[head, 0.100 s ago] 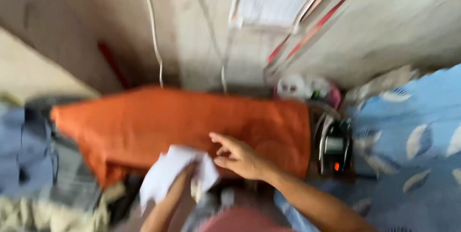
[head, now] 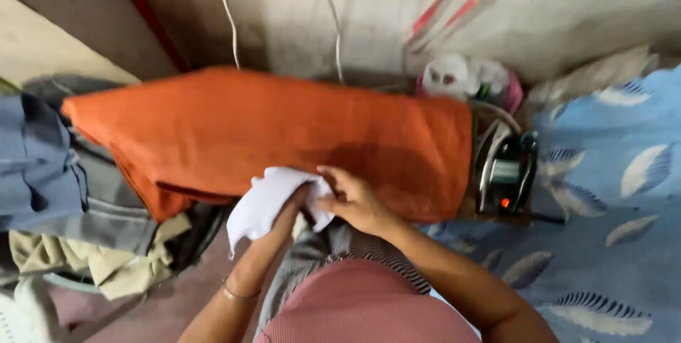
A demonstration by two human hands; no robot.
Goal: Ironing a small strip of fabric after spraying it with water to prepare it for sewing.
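A white cloth (head: 259, 205) is bunched at the near edge of an ironing board covered in orange fabric (head: 284, 130). My left hand (head: 296, 205) is tucked into the cloth and grips it from below. My right hand (head: 352, 200) pinches the cloth's right edge, fingers curled on it. Both hands meet over the board's front edge, just above my lap.
A black electric iron (head: 507, 173) with a lit red lamp rests at the board's right end. A blue bedsheet with a feather print (head: 610, 194) lies to the right. Piled grey, blue and beige clothes (head: 78, 201) sit at the left. Cords (head: 227, 9) hang along the wall.
The view has shifted slightly. Both hands stay on the white cloth, drawn a little closer together.
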